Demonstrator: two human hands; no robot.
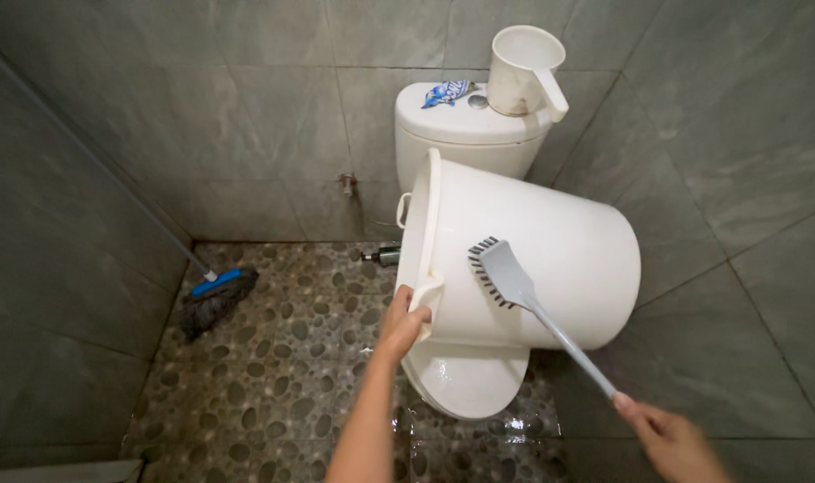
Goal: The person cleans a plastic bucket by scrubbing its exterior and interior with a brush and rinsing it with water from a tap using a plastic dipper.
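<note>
A large white plastic bucket [550, 259] lies tipped on its side over the closed toilet lid [465, 385], its mouth facing left. My left hand [403, 324] grips the bucket's rim at its lower handle lug. My right hand [671, 440] holds the end of a grey long-handled brush [506, 277]. The brush's dark-bristled head rests against the bucket's outer wall.
A white toilet tank [465, 134] stands behind, with a white dipper [523, 67] and a blue-white packet [446, 92] on top. A mop with a blue head [215, 295] leans at the left wall. Pebble-tile floor [273, 376] is wet; grey tiled walls close in all round.
</note>
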